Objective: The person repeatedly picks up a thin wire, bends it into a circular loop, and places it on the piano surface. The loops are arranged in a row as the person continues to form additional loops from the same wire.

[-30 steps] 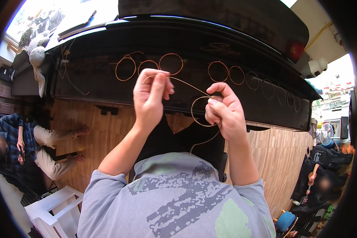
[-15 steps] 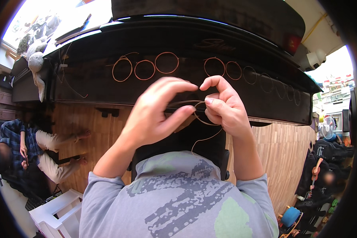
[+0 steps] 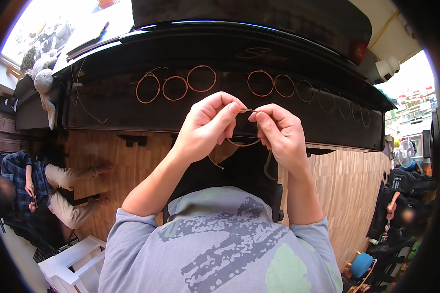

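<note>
Between my two hands is a coiled guitar string (image 3: 243,145), brass-coloured and thin, held up in front of the black piano-like case. My left hand (image 3: 203,128) pinches its upper left side between thumb and fingertips. On the other side, my right hand (image 3: 282,136) has thumb and forefinger closed on the same coil. A loose end with a small knob dangles below my left hand, and another stretch curves down beneath my right. Fingers hide part of the loop.
Several coppery string coils (image 3: 175,88) and thinner silvery ones (image 3: 326,100) lie along the black case (image 3: 181,115). A loose wire (image 3: 85,108) lies at its left, near a grey plush toy (image 3: 44,80). Seated people are at far left (image 3: 22,180) and far right (image 3: 401,210). White furniture (image 3: 71,263) stands lower left.
My left hand, open and apart from the coil before, has closed on the string. My right hand has shifted slightly; the dangling end now hangs below my left hand.
</note>
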`<action>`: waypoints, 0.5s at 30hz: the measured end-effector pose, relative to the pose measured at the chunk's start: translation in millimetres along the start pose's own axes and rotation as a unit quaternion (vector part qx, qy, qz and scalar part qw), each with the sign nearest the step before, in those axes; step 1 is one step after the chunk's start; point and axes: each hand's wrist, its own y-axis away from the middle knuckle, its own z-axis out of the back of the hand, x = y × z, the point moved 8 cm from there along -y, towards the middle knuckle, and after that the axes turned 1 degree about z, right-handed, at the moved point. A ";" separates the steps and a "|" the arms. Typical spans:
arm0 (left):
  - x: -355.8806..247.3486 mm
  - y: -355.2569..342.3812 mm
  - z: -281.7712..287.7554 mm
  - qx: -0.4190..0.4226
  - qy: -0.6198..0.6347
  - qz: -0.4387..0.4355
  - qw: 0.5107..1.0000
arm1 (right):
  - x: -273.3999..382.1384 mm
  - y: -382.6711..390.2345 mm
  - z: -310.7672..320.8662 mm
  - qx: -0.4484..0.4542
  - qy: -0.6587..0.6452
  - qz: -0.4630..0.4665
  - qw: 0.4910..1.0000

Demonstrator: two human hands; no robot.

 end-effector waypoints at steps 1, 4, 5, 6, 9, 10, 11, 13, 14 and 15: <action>1.1 2.0 -1.2 0.022 0.041 0.016 0.999 | -0.8 0.5 2.0 -0.004 -0.034 -0.003 0.999; 4.1 8.3 -0.1 0.030 0.013 0.000 0.999 | -2.1 -0.7 7.6 -0.052 -0.104 0.018 0.993; 6.1 12.3 4.8 0.019 -0.030 -0.018 0.999 | 0.0 -1.0 8.6 -0.076 -0.113 0.027 0.990; 7.6 14.6 8.9 0.007 -0.073 -0.035 0.997 | 1.6 -1.0 11.3 -0.099 -0.122 0.036 0.987; -8.9 17.6 14.6 0.017 -0.297 -0.153 0.942 | 1.0 -2.5 11.0 -0.068 -0.168 0.041 0.983; -13.3 18.6 13.1 0.028 -0.379 -0.173 0.909 | 0.7 -2.5 8.7 -0.057 -0.185 0.037 0.980; -12.1 18.6 15.6 0.022 -0.360 -0.125 0.924 | 0.3 -2.0 7.4 -0.065 -0.192 0.032 0.979; -9.4 19.4 23.4 -0.030 -0.201 -0.113 0.973 | 1.9 -1.6 0.6 -0.077 -0.205 0.026 0.975; -6.8 18.8 26.5 -0.055 -0.118 -0.106 0.986 | 1.5 -1.1 -2.6 -0.077 -0.200 0.025 0.976; -7.0 17.0 25.7 -0.063 -0.055 -0.102 0.991 | 1.1 -0.9 -5.2 -0.076 -0.195 0.023 0.978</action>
